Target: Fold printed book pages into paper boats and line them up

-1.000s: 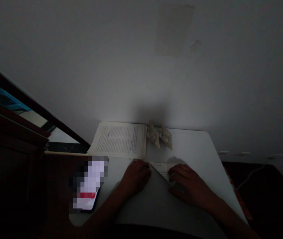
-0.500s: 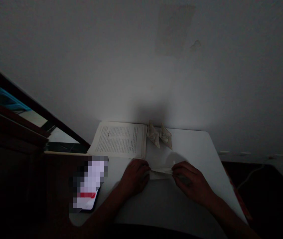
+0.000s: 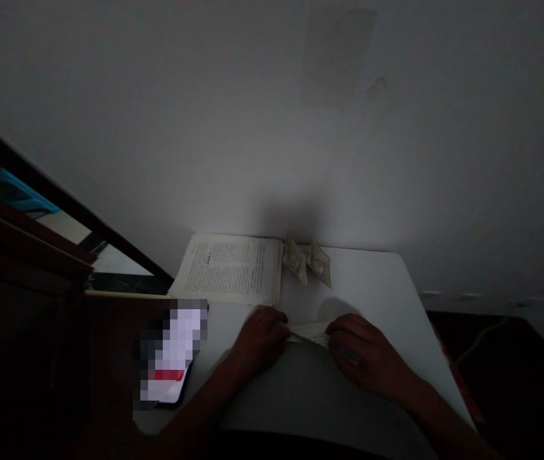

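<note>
Between my hands a folded piece of printed paper is stretched just above the white table. My left hand is closed on its left end, and my right hand pinches the right end, with a bit of paper showing below the fingers. The fingertips cover both ends of the paper. Beyond them stand two folded paper boats, side by side near the back of the table. Left of the boats lies an open printed book.
A phone with a lit, blurred screen is at the table's left edge. The wall rises right behind the table. Past the right edge, a pale cable runs over a dark surface. A dark wooden frame slants at the left.
The paper between my hands has twisted, its fold now slanting down to the right. My right hand has shifted slightly left over the paper. The boats, book and phone stay put.
</note>
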`<state>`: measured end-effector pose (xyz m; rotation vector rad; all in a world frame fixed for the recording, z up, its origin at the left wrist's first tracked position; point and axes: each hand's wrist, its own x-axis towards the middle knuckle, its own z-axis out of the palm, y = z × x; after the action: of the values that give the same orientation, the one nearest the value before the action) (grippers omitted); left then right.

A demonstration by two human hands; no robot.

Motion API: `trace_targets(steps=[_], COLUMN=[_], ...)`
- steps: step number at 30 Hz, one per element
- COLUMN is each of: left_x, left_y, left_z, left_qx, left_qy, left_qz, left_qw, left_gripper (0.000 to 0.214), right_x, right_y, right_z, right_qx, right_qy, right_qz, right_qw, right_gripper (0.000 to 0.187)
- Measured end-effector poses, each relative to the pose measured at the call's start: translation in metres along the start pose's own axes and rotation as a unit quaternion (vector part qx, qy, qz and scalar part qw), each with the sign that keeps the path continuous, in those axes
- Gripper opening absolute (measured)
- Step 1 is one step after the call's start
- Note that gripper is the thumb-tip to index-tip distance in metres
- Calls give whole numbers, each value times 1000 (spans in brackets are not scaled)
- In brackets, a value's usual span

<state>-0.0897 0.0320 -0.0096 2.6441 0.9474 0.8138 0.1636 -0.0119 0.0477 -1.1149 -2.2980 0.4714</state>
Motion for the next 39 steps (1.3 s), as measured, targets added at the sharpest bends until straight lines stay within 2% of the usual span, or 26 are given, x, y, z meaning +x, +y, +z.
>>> trace_targets(steps=[5, 12, 21, 28, 39], left_x=[1, 0, 1, 0, -1], left_y=[1, 2, 5, 4, 1], left_z=[-2, -2, -6, -5, -2], left_qx=[-4, -8, -19, -15, 12], left_qy=[-25, -26, -45, -35, -32], left_qz=[7, 7, 5, 10, 18], left_qw=[1000, 1000, 999, 999, 999], left_gripper=[11, 12, 11, 12, 11], right_x=[0, 7, 24, 22, 24], right_y=[-6, -4, -5, -4, -6], right_z=[1, 22, 44, 55, 61], right_qx=[-30, -67, -85, -84, -46], right_qy=[-83, -112, -98, -62, -45], right_qz=[30, 57, 84, 117, 186], right_qw=[996, 990, 988, 988, 980], right_gripper=[16, 10, 21, 29, 24])
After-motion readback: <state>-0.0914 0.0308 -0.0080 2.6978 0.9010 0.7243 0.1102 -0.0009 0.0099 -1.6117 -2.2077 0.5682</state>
